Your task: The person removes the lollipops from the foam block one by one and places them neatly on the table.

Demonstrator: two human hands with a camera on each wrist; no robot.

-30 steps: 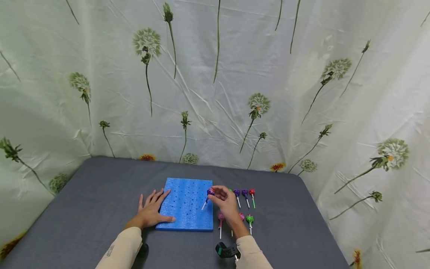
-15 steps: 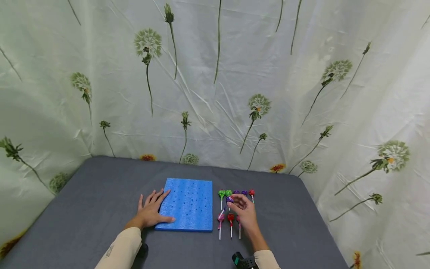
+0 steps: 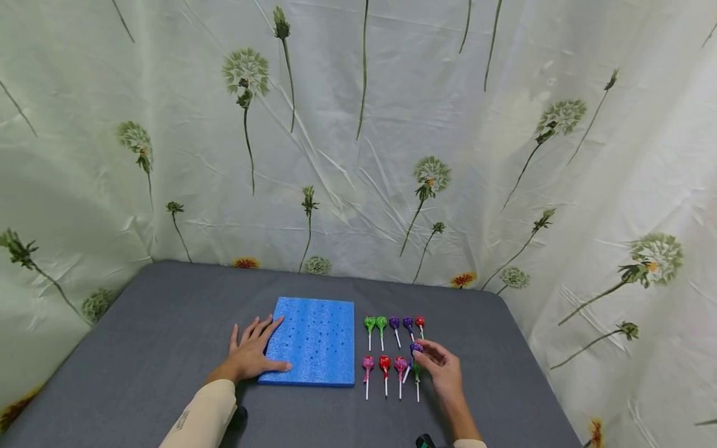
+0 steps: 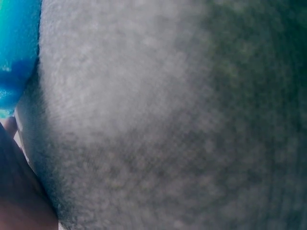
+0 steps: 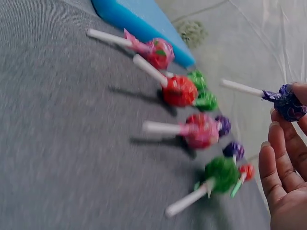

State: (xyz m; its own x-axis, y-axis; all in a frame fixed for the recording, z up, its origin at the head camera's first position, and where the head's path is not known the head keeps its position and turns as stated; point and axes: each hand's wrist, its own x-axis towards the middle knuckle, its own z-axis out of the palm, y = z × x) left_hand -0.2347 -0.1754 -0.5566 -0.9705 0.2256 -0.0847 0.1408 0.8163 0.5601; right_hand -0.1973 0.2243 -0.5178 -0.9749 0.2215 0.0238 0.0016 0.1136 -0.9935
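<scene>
My right hand [image 3: 444, 368] pinches a purple-wrapped lollipop [image 5: 289, 104] by its head, with the white stick pointing away from the fingers. It hovers over the right end of the near row, above a green lollipop [image 5: 221, 175]. My left hand [image 3: 249, 357] is spread at the left edge of a blue foam board [image 3: 319, 348] dotted with small holes, its thumb and fingertips resting on top. Beside the board's right side, the near row also holds a pink lollipop [image 3: 368, 362], a red lollipop [image 3: 384, 363] and another pink one [image 3: 401, 364].
A far row has green lollipops [image 3: 370, 322], purple lollipops [image 3: 394, 322] and a red lollipop [image 3: 420, 320]. All lie on a grey cloth-covered table [image 3: 185, 323]. Behind it hangs a white curtain [image 3: 347, 155] with a dandelion print.
My right hand has carried the purple lollipop rightward, from the board's right edge across the lollipop rows to their right end. The left hand has stayed on the board.
</scene>
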